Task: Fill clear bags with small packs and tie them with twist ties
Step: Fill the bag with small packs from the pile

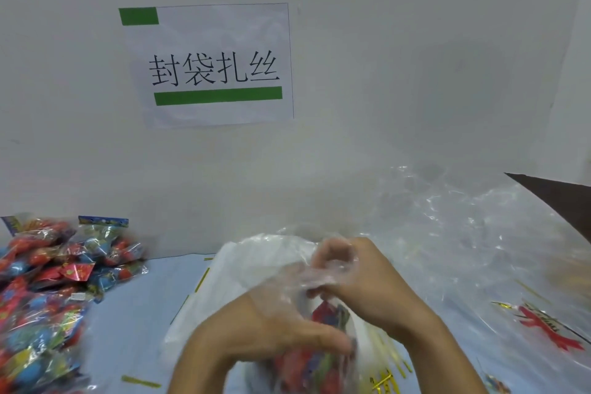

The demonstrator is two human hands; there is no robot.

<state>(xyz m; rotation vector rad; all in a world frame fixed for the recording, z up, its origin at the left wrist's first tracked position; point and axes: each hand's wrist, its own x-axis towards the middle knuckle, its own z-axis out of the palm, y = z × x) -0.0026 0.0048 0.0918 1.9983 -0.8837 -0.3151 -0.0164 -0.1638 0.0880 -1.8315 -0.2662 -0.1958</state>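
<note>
A clear bag (287, 272) sits at the six o'clock edge of the view, low and centre on a pale blue worktop (153, 304), with colourful small packs (319, 352) showing through its lower part. The left hand (271, 326) wraps around the filled body of the bag, fingers curled over the plastic. The right hand (358, 281), just toward one o'clock of the left, pinches the gathered bag mouth in its fingertips. At nine o'clock, a heap of loose packs (48, 281) in red and blue wrappers lies on the worktop. Thin yellow twist ties (202, 279) lie scattered around the bag. At three o'clock, crumpled empty bags (463, 234) spread out. At twelve o'clock, a white sign (211, 64) with black Chinese characters and green bars hangs on the wall.
</note>
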